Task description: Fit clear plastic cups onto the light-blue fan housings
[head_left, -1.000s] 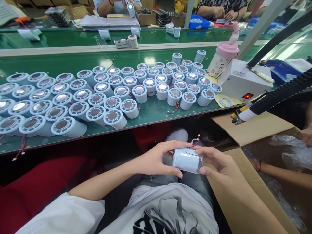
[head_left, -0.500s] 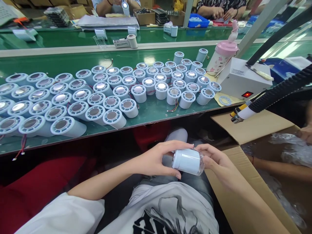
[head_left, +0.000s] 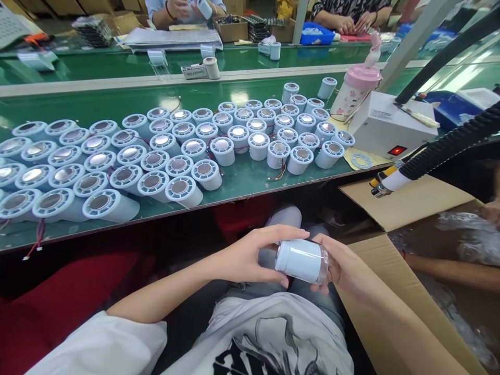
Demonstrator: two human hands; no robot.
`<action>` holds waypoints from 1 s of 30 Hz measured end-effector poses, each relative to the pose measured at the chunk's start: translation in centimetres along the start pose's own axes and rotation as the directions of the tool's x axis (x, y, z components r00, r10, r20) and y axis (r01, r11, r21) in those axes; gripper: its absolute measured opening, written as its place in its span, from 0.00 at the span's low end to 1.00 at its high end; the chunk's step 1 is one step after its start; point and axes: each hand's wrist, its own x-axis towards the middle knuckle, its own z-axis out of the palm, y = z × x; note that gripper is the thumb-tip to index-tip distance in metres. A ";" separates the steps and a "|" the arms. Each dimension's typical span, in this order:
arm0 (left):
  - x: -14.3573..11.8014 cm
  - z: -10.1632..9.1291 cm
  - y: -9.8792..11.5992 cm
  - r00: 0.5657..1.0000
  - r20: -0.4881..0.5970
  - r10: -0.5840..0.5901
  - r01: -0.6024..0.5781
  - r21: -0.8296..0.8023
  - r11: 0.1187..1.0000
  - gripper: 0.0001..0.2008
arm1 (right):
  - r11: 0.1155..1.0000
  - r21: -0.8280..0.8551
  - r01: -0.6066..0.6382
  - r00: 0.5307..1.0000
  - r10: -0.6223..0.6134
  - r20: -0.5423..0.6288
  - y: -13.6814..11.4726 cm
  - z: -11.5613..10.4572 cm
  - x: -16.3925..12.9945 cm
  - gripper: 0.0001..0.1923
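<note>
Over my lap I hold a light-blue cylinder with a clear plastic cup [head_left: 302, 260] around its right end; it lies on its side, tilted slightly. My left hand [head_left: 261, 255] grips its left end, with the thumb below and the fingers across the top. On the clear end, my right hand [head_left: 341, 260] has its fingers wrapped behind and under it, partly hidden. Many similar light-blue cylinders [head_left: 185, 190] stand on the green table [head_left: 234, 190] in front of me, silver discs on top and thin wires trailing from some.
At the right sit a white box with a red switch [head_left: 390, 125], a pink-lidded bottle [head_left: 356, 94] and a black hose [head_left: 437, 146]. Below them is an open carton [head_left: 375, 255] with clear plastic pieces; another person's arm [head_left: 453, 271] reaches in. More people work across the table.
My right hand has shifted its grip, its fingers now lower and behind the clear end. The cylinder stays almost in place. Across the table, a person's hands have moved apart.
</note>
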 end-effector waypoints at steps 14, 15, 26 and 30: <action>0.0 0.7 0.7 0.991 -0.092 -0.100 0.095 -0.049 0.994 0.30 | 0.967 0.053 -0.248 0.969 0.248 0.010 0.4 0.5 0.5 0.31; 0.0 0.8 0.8 0.984 -0.106 -0.145 0.138 -0.071 0.988 0.31 | 0.983 0.005 -0.183 0.983 0.183 -0.009 0.8 0.4 0.5 0.29; -0.1 0.5 1.0 0.931 -0.002 -0.366 0.352 -0.265 0.898 0.32 | 0.321 -0.679 0.660 0.682 -0.636 0.362 1.9 -1.6 -0.2 0.32; -0.3 0.3 1.3 0.964 -0.018 -0.266 0.254 -0.244 0.936 0.35 | 0.821 -0.369 0.435 0.899 -0.417 0.131 1.8 -1.3 -0.7 0.22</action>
